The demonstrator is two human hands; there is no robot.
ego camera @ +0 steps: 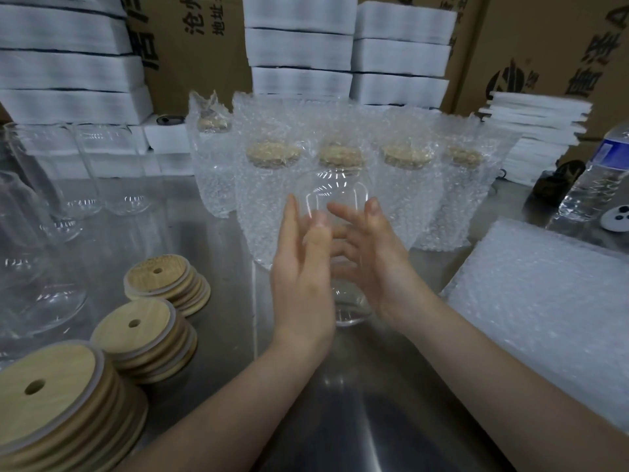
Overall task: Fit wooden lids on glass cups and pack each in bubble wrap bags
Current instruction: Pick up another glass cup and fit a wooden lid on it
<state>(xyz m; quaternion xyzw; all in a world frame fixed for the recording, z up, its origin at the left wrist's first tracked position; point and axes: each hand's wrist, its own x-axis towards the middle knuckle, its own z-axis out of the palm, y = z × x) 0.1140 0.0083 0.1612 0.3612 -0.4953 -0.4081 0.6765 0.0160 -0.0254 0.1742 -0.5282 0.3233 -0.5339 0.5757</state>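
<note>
Head view, left grip [303, 267] and right grip [372, 258] flat-fingered against glass cup [335, 195], wrapped cups [269, 199] behind

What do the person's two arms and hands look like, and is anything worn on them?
The left forearm and the right forearm are bare as far as the frame edge; no sleeve shows. The left hand and the right hand wear no gloves, and no ring, watch or bracelet is visible on them.

Dim, soft focus; glare on steel table [357, 403], edges bowed
</note>
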